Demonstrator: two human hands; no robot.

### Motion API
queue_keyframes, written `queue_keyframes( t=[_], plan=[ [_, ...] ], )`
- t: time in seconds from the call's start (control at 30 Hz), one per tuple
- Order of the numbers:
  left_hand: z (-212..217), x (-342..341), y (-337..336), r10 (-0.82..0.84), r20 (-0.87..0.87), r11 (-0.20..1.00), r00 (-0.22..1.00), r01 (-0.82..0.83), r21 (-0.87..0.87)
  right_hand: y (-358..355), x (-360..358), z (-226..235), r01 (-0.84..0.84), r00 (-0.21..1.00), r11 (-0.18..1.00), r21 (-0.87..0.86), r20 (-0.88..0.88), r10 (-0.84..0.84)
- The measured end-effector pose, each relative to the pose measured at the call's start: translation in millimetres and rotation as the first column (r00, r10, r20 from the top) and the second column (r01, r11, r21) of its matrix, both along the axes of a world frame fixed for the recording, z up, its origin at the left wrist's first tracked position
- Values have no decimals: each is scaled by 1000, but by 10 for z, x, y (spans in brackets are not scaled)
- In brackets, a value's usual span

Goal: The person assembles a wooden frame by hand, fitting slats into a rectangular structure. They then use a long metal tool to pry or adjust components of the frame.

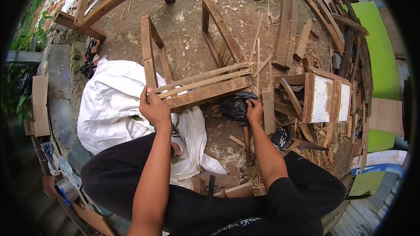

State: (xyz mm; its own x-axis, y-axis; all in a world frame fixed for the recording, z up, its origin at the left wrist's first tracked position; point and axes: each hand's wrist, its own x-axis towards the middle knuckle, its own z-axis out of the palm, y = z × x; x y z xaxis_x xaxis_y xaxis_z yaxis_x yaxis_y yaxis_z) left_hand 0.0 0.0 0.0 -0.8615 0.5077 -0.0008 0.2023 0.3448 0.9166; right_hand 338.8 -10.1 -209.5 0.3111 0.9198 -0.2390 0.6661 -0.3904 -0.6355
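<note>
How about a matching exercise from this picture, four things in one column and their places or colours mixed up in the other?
Column one:
1. Left hand
2. Right hand
3. Crumpled sack
4. Large panel at the far right

Column two:
A. Bright green
B. At the black plastic bag
C. White
D. At the left end of the slatted wooden frame

Right pairs: 1-D, 2-B, 3-C, 4-A.

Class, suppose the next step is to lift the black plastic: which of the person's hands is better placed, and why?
Probably the right hand: its fingers are at the black plastic. The left hand is farther off, holding the left corner of the wooden frame.
</note>
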Motion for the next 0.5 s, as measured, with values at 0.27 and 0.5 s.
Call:
queue_keyframes(
  t=[0.27, 0.5],
  plan=[
    [-34, -11, -42, 13, -51, 1000, 999, -14, -5, -52, -13, 58, 162, 922, 986, -34, -352, -164],
    [29, 61, -25, -3, 30, 1000, 1000, 2, 29, -141, 104, -10, 216, 856, 975, -44, -472, -211]
  ],
)
